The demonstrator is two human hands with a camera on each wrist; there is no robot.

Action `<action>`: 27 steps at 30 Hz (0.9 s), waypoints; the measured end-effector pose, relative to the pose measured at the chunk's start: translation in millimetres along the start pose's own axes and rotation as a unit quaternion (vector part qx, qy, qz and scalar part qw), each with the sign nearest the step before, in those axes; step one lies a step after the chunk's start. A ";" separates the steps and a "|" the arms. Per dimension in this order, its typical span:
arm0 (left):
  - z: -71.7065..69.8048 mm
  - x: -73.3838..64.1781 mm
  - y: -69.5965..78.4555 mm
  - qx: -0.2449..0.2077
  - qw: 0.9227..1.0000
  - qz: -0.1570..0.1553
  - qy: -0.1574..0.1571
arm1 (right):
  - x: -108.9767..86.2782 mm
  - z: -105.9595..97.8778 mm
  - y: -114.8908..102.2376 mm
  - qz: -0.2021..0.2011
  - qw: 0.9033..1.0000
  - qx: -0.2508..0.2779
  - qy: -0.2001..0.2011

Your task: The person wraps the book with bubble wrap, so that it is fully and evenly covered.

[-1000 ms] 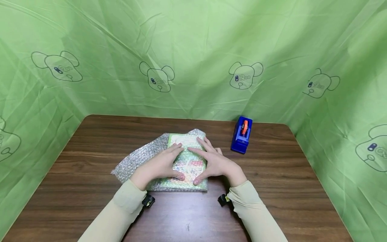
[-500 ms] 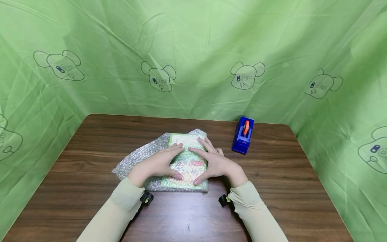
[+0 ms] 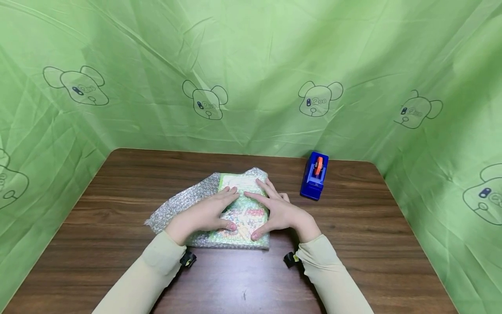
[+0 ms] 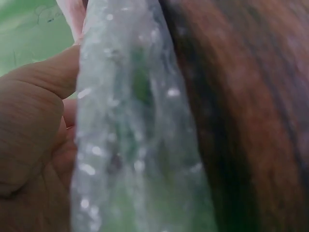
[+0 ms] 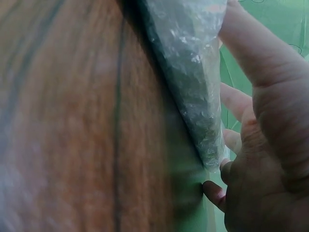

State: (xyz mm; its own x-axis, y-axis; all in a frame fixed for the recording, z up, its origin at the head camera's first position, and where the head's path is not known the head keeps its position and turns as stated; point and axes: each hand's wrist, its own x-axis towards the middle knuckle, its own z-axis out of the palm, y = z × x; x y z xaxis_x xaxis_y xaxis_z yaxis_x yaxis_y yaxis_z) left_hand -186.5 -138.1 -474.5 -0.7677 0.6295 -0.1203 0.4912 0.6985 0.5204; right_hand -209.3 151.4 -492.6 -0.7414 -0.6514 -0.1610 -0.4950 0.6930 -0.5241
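A flat, book-like item with a green border and a colourful printed face (image 3: 245, 211) lies in bubble wrap (image 3: 184, 200) on the table. The wrap extends to the left as a loose, slanting flap. My left hand (image 3: 205, 213) rests on the wrapped item's left part, thumb and fingers spread. On its right part lies my right hand (image 3: 280, 211), fingers spread, with some fingers over the right edge. In the left wrist view the near edge of the bubble wrap (image 4: 130, 125) stands beside the thumb. The right wrist view shows the wrap's corner (image 5: 193, 72) near my fingers.
A blue tape dispenser (image 3: 313, 176) with an orange roll stands at the back right of the dark wooden table (image 3: 353, 244). Green cloth (image 3: 251, 65) with line-drawn animal heads hangs behind and at both sides.
My left hand has slid slightly to the left over the wrap. My right hand and the wrapped item stay in place.
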 end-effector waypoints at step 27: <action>-2.3 -10.3 2.9 0.055 0.998 0.016 0.024 | 0.0 0.1 -4.9 0.013 1.000 -0.005 -0.002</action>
State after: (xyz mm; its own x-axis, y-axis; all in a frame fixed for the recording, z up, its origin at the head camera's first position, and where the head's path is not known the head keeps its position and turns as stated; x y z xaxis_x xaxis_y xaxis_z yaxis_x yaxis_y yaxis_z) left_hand -178.1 -143.3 -469.8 -0.7685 0.6367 -0.0631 0.5560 0.7133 0.4267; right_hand -206.8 148.0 -490.0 -0.7524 -0.6341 -0.1787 -0.4795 0.7131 -0.5115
